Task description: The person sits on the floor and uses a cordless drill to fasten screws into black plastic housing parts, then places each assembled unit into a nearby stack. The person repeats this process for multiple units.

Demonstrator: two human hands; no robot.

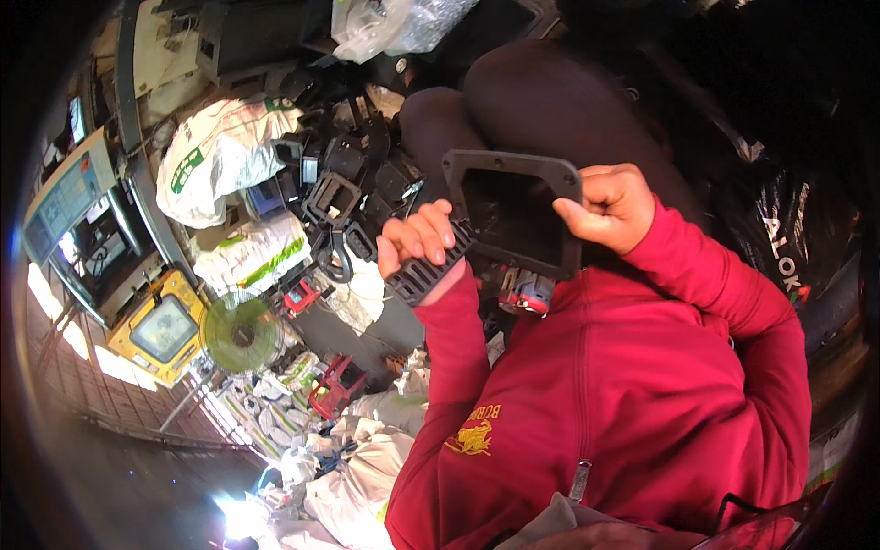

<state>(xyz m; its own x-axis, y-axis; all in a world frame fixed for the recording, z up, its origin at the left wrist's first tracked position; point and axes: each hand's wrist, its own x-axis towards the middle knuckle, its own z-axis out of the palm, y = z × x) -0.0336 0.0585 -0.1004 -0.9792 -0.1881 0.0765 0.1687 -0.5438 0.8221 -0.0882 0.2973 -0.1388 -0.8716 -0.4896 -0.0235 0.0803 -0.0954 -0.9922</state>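
Observation:
In front of my lap is a black rectangular plastic frame [513,162] with a deep, dark opening and screw holes at its corners. My right hand [612,209] is closed on its right side, thumb on the front face. Beside its left edge, my left hand [419,235] curls its fingers around a black slotted plastic piece [417,281], which lies across the palm close to the frame. Whether that piece touches the frame I cannot tell. Just below the frame, near my jacket, sits a small red and silver object [527,291], partly covered.
A heap of black plastic housings [335,197] lies left of my knees, beside white sacks [220,156]. Farther left stand a green round fan [240,332] and a yellow box with a screen [163,328]. A clear plastic bag [394,27] is ahead; a black bag [779,220] lies right.

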